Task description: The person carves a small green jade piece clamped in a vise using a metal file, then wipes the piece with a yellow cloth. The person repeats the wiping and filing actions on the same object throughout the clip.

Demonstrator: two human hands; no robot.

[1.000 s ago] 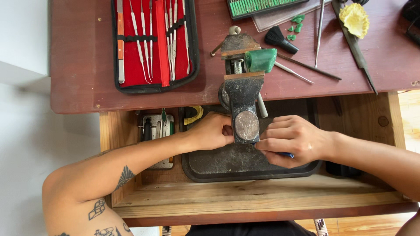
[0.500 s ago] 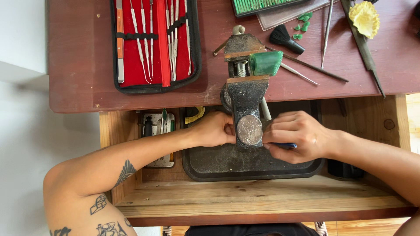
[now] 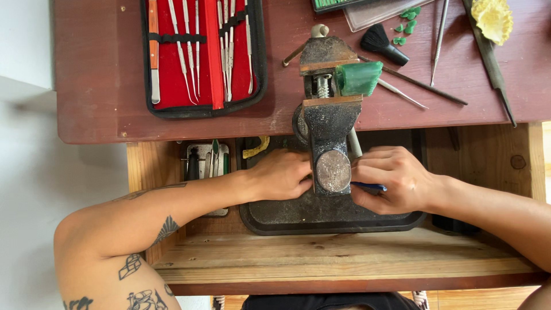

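1. Nearest the person, a plain wooden shelf (image 3: 344, 258) runs under the desk, and on it sits a dark, scuffed tray (image 3: 321, 215).
2. Both hands meet over that tray at the round end of a vise (image 3: 332, 140). The left hand (image 3: 284, 175) is curled with its fingertips against the left side of the vise's grey disc (image 3: 333, 170); what lies under the fingers is hidden.
3. The right hand (image 3: 396, 178) presses in from the other side, fingers folded around a slim blue tool (image 3: 370, 186) whose tip pokes out toward the disc.
4. The vise is dull, pitted grey metal, rust-brown on its upper jaw plates, clamped over the desk's edge so its body hangs above the tray. A chunk of green wax (image 3: 359, 77) rests beside the jaws on the right.
5. Left of the hands, a small tin (image 3: 206, 161) of tools stands in the recess, with a yellow scrap (image 3: 255, 150) just beside it.
6. Farther off, on the red-brown desk (image 3: 103, 86), lies an open red-lined case (image 3: 201, 54) of steel picks.
7. At the far right are a black brush (image 3: 383, 45), small green bits (image 3: 406, 20), long probes (image 3: 439, 34) and a yellow carved piece (image 3: 492, 17).
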